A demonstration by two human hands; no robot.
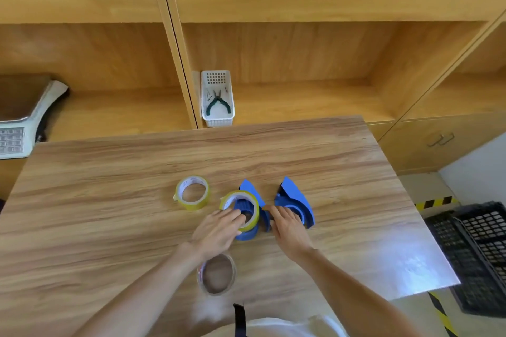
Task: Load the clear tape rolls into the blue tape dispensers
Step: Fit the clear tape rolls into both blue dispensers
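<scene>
Two blue tape dispensers lie on the wooden table [109, 200]. The left dispenser [250, 194] has a yellowish clear tape roll [254, 206] sitting tilted over its hub. My left hand [221, 227] grips that roll at its near edge. My right hand [287, 224] rests between the two dispensers, fingers on the left one's side and partly covering the right dispenser [294, 198]. A second tape roll [192, 192] lies flat to the left. A third, clearer roll [216, 273] lies near me under my left wrist.
A white basket [217, 120] with pliers stands on the shelf behind the table. A weighing scale [19, 123] sits at the left. Black crates [476, 254] stand on the floor to the right, by the table's right edge.
</scene>
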